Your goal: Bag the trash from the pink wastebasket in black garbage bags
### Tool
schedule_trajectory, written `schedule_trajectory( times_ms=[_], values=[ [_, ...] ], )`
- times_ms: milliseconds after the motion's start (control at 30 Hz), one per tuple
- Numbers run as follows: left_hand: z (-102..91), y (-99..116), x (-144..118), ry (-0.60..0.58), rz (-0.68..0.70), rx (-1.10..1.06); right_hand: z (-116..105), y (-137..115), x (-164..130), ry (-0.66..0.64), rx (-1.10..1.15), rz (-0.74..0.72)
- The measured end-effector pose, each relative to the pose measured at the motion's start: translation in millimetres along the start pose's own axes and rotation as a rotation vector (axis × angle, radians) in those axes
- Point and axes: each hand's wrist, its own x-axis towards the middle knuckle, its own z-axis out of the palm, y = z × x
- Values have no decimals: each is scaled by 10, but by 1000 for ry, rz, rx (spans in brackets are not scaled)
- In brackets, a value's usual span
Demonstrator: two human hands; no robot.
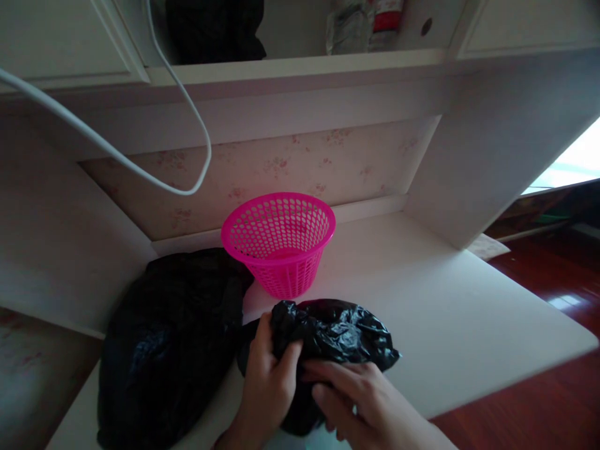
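A crumpled black plastic bag (pixel 347 328) is bunched up above the white desk near the bottom middle. My left hand (pixel 269 381) grips its gathered left part, with thumb and fingers wrapped round the plastic. Against the bag's near side lies my right hand (pixel 349 394); its fingers are bent and bunched at the plastic, and some fingertips are hidden by the folds. Just beyond the bag stands an upright pink plastic basket (pixel 290 275) with a holed wall; nothing shows inside it. A larger, full black plastic bag (pixel 173 350) rests to the left of my left hand.
The white desk (pixel 422 300) reaches to the right, its edge above a dark red floor (pixel 510 412). A white cable (pixel 117 150) hangs at upper left. Overhead, a shelf (pixel 300 72) holds another black bag (pixel 213 31), a clear container (pixel 349 31) and a red-labelled bottle (pixel 387 22).
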Motion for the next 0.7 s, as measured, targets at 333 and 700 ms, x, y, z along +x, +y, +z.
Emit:
schedule_trajectory(
  times_ms=[333,700],
  values=[
    [-135,60,-108,-345,-32,-59,163,341,95,256,250,336],
    [-116,100,37,-201,-157,-134,77,514,218,303,231,248]
  ],
)
